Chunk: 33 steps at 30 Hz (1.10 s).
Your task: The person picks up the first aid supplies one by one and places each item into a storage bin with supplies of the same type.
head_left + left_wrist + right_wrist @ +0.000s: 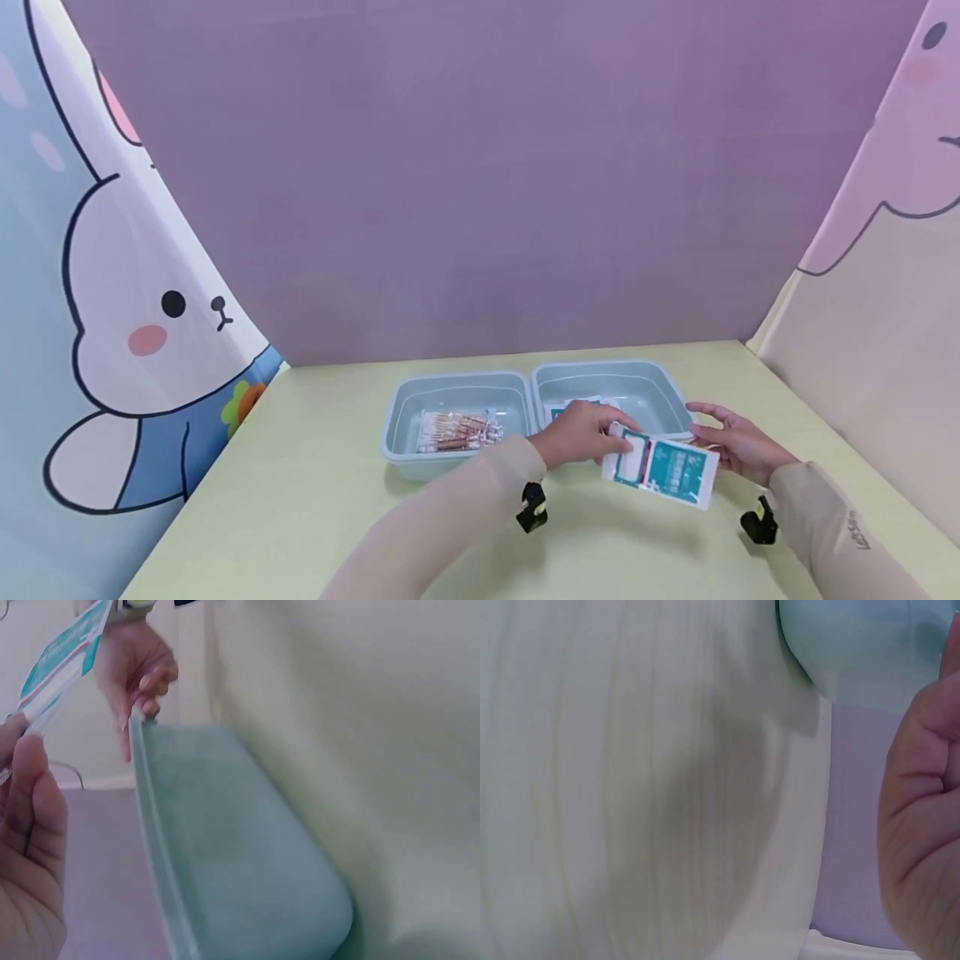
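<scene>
My left hand (pixel 581 435) pinches one end of a flat teal-and-white packet (pixel 675 471) between thumb and fingers. The packet slants in front of the right-hand blue bin (pixel 609 367), above the table. My right hand (pixel 742 446) is beside that bin's near right corner, thumb and index finger spread, with the packet's free end just in front of it. In the left wrist view, the right hand (pixel 142 667) appears at the end of the bin's rim (pixel 146 795); whether it touches is unclear. Other teal-and-white packets (pixel 557 410) lie inside the right-hand bin, partly hidden by my left hand.
A second blue bin (pixel 457 380) stands against the first on its left. It holds several clear packets (pixel 457 432) of thin brown sticks. The pale yellow table (pixel 300 500) meets a purple wall (pixel 480 183) behind; cartoon-printed sheets (pixel 135 275) flank it.
</scene>
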Each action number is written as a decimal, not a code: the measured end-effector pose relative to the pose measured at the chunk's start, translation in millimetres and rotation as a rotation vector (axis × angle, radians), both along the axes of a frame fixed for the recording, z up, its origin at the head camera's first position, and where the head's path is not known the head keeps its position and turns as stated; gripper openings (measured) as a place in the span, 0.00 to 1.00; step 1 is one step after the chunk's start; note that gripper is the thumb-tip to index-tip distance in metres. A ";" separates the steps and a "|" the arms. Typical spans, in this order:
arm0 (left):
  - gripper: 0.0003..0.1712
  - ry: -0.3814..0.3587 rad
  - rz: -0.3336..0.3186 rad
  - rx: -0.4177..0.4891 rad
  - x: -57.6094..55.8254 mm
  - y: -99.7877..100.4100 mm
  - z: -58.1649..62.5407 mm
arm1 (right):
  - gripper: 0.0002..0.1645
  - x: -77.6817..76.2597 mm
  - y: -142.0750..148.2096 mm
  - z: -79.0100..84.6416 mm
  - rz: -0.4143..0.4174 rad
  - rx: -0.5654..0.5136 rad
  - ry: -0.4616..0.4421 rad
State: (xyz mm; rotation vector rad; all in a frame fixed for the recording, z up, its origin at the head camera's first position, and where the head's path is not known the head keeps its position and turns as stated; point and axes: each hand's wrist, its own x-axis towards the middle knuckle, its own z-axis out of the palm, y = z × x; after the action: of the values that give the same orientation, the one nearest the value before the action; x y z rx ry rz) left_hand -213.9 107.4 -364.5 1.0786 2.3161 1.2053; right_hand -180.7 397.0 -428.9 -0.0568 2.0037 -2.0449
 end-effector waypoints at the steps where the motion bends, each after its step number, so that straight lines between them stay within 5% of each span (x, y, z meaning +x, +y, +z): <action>1: 0.13 0.000 0.018 0.007 -2.3 -0.8 1.8 | 0.15 0.2 -0.1 0.8 -0.003 0.020 0.006; 10: 0.16 0.025 0.097 0.043 -20.0 -7.9 21.0 | 0.17 2.6 1.6 7.1 0.008 0.044 0.018; 17: 0.17 0.031 0.129 0.091 -29.7 -15.5 22.8 | 0.15 0.8 2.3 5.6 0.017 0.012 0.025; 28: 0.20 0.026 0.096 0.082 -47.4 -23.4 41.6 | 0.16 4.1 1.9 1.7 0.041 -0.099 0.031; 33: 0.20 -0.014 0.163 0.104 -52.4 -27.4 40.9 | 0.16 3.8 1.0 1.3 0.045 -0.099 0.030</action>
State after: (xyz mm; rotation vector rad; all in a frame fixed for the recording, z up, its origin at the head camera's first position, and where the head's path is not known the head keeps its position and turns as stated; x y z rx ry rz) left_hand -266.2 80.0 -323.6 0.9248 2.3926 1.4027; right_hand -176.9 398.0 -427.6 -0.1522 1.8988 -2.1259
